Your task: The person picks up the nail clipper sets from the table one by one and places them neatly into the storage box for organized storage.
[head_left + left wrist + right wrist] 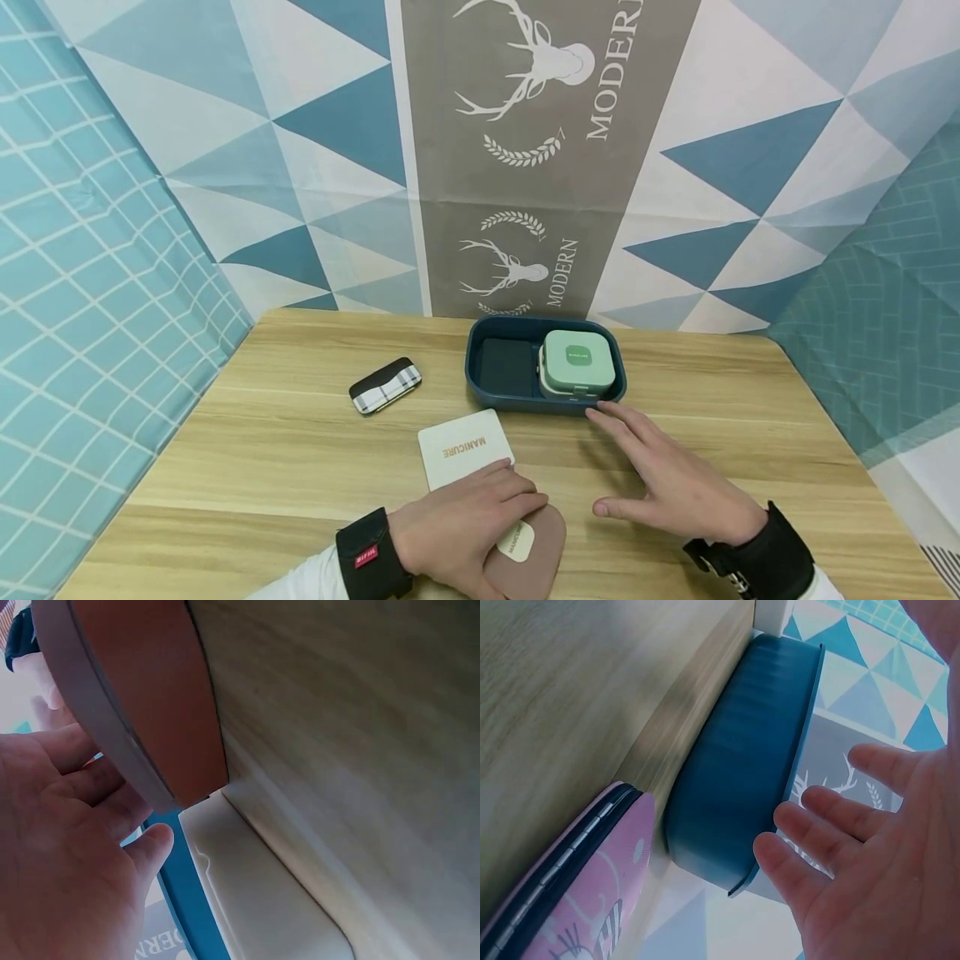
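My left hand [468,529] grips a brownish-pink manicure case [534,575] with a pale oval label; its fingers lie over the far edge, the thumb along the near left edge. In the left wrist view, the case [146,690] stands low against the table, hiding some fingertips. Just beyond it lies a white box lettered MANICURE [459,446], partly covered by the hand. My right hand [675,483] has straight, spread fingers, their tips right at the front rim of a dark blue tray [536,406]. A pink case with a metal hinge [592,877] shows below that hand in the right wrist view.
Inside the tray, a mint-green lidded box [581,371] sits on the right and a dark square piece [506,367] on the left. A black and plaid case [385,387] lies left of the tray. Patterned cloth [330,125] hangs behind the wooden table [247,467].
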Tool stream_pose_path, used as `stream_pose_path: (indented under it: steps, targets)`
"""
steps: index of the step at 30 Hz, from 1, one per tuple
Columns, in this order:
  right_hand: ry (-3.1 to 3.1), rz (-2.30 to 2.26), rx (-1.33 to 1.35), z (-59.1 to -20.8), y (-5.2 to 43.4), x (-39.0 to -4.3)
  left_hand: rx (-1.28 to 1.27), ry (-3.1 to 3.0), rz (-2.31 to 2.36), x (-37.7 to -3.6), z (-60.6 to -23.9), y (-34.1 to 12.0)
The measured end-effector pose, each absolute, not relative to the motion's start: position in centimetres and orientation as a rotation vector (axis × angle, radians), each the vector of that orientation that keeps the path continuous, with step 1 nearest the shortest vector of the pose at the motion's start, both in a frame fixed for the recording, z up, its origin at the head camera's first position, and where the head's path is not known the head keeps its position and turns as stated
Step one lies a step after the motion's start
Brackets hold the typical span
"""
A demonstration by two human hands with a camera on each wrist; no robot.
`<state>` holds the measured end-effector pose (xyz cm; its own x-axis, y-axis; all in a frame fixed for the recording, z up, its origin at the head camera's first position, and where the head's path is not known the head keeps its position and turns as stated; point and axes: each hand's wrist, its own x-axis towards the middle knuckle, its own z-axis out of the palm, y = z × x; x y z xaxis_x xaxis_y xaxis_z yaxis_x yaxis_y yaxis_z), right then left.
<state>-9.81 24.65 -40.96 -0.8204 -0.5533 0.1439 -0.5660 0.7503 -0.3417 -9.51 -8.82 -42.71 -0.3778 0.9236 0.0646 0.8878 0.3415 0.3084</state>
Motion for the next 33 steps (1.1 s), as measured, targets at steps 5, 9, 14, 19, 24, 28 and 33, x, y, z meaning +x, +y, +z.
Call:
stream_pose_path:
  steps: [5, 9, 14, 19, 24, 28, 33]
  targets:
    - [-2.913, 0.592, 0.925, -40.9, 24.7, -9.8, 1.697, 2.475, 0.466, -9.5, -42.8, -8.8]
    - [-2.931, 0.588, 0.914, -40.9, 24.6, -9.8, 1.653, 2.465, 0.511, -9.6, -42.4, -8.8]
    - [-2.926, 0.577, 0.918, -40.9, 24.6, -9.8, 1.567, 2.484, 0.547, -9.7, -41.6, -9.0]
    - [-2.943, 0.592, 0.905, -40.9, 24.6, -9.9, 1.494, 2.536, 0.559, -10.0, -40.6, -9.6]
    - [-2.957, 0.599, 0.902, -40.9, 24.5, -9.9, 1.489, 2.61, 0.601, -10.7, -39.5, -10.1]
    - [-2.956, 0.6, 0.901, -40.8, 24.5, -9.9, 1.438, 2.658, 0.626, -11.2, -38.8, -10.4]
    - [-2.954, 0.59, 0.903, -40.8, 24.4, -9.8, 1.359, 2.696, 0.639, -11.8, -38.1, -10.8]
